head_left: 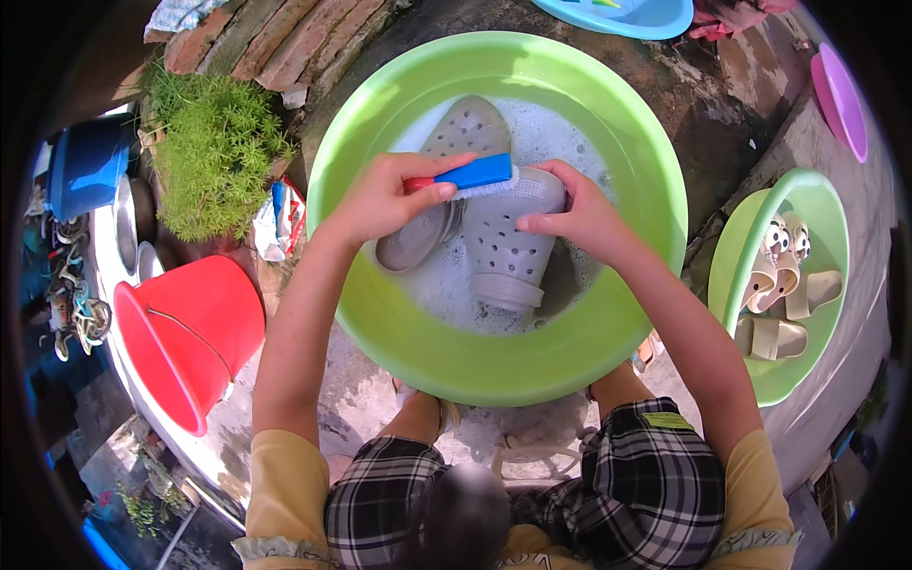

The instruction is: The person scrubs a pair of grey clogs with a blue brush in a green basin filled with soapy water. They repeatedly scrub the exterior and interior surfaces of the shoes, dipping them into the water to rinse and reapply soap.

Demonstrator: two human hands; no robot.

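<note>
My left hand [385, 195] grips a scrub brush [475, 171] with a blue back, a red handle and white bristles. Its bristles rest against the toe end of a light grey clog [510, 237] dotted with holes. My right hand [577, 211] holds that clog by its right side, thumb on top and the other fingers mostly hidden behind it. Beyond and to the left, a second grey clog [470, 123] lies in sudsy water [418, 304]. A grey sole-like piece [408, 242] shows under my left wrist. All this is within a large green basin [503, 375].
A red bucket [195, 332] lies tilted at left, near a leafy green plant [209, 152] and a crumpled packet [278, 223]. On the right, a smaller green basin [731, 237] contains several slippers [812, 293]. A blue basin [646, 24] and a pink basin [841, 100] stand farther off.
</note>
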